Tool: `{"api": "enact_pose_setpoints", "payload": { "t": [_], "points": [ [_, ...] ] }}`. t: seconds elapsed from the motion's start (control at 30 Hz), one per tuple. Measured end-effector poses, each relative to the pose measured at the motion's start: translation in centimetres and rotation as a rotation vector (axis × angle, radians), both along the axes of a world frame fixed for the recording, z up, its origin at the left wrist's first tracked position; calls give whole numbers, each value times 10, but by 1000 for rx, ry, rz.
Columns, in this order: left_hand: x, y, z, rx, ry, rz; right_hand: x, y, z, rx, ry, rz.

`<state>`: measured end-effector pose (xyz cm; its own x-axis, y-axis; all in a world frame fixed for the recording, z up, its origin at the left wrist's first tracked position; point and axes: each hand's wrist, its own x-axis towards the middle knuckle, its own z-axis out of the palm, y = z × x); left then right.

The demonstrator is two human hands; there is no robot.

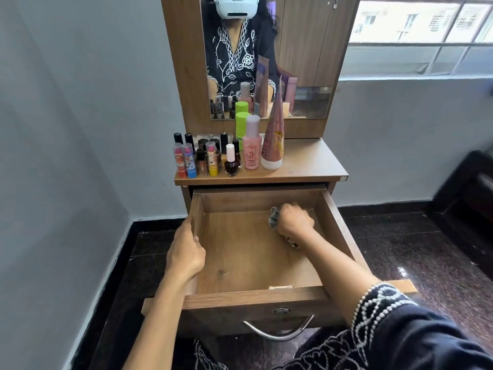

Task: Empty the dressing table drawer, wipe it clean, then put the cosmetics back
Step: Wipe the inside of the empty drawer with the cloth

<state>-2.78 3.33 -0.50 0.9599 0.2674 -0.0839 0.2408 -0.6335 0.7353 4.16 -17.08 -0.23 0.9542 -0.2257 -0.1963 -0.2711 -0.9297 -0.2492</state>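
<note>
Nearest, drawer front: a curved metal handle point(278, 331) hangs below a small keyhole plate, closer to the camera than either hand.
Drawer point(240, 299): pulled fully out of the dressing table, its wooden floor bare apart from the cloth.
Left hand point(186, 252): fingers curled over the drawer's left wall, thumb inside, gripping the rim.
Right hand point(294, 221): fist clenched round a bunched grey cloth point(274, 217), pressed to the drawer floor near the back right corner.
Cloth relative to the grip: most of it is hidden inside the fist; a wad sticks out on the thumb side, and a patterned end shows under the wrist.
Cosmetics point(213, 158): beyond both hands, standing upright on the tabletop point(314, 161) above the drawer, grouped at its left; small lip balms and nail polish bottles in front.
Taller items: a pink bottle point(252, 150) and a pink tube point(273, 140) stand just right of the small ones, with a green-capped bottle point(242, 121) behind.
Farthest: a mirror point(301, 49) on the table's back panel.
</note>
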Motion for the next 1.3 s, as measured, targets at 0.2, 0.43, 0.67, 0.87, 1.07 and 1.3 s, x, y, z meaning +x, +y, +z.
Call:
{"api": "enact_pose_setpoints", "payload": {
  "t": [0.2,0.43,0.67,0.87,1.07,1.3],
  "points": [
    [1,-1,0,17,3,11,-1,23,-3,3,20,184],
    [-1,0,0,9,2,-12,-2,31,-7,72,-4,305],
    [-1,0,1,-2,-3,-18,2,-13,0,146,-49,-111],
    [0,1,1,-1,-11,-21,-4,-8,12,31,34,378],
    [0,1,-1,12,-16,-26,-53,-5,6,-89,250,964],
    [0,0,1,16,-9,-14,-11,-22,26,-23,126,822]
  ]
}}
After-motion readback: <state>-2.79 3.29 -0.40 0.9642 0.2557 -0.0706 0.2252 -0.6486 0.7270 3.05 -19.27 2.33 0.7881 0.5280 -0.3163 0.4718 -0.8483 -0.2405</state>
